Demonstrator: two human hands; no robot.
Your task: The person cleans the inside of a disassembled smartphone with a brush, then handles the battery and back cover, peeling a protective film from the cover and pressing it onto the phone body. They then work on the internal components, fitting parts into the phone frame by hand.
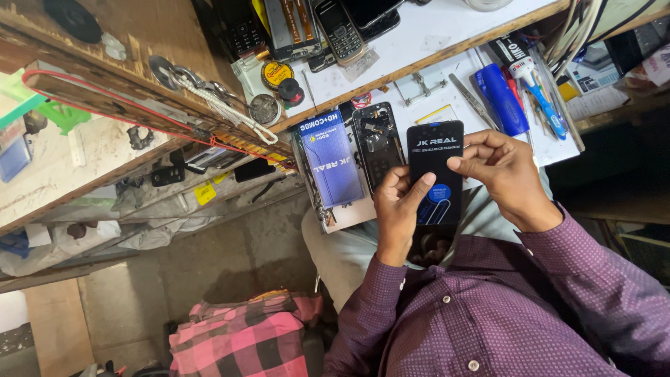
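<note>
Both my hands hold a black phone display panel [434, 150] with a printed protective film, above my lap. My left hand [398, 206] grips its lower left edge, thumb lying on the front. My right hand [499, 174] holds the right edge, thumb pressed on the film near the middle. Just left of it, on the white worktop [447, 42], lies an opened phone body [377, 143] with its insides showing, and beside that a blue flat box [331, 160].
A blue-handled tool [501, 98], tweezers [471, 98], screwdrivers and a tube lie on the worktop at right. Several old phones [338, 28] sit further back. A wooden shelf with a rope and keys [202, 94] is at left; a pink checked cloth [244, 338] lies below.
</note>
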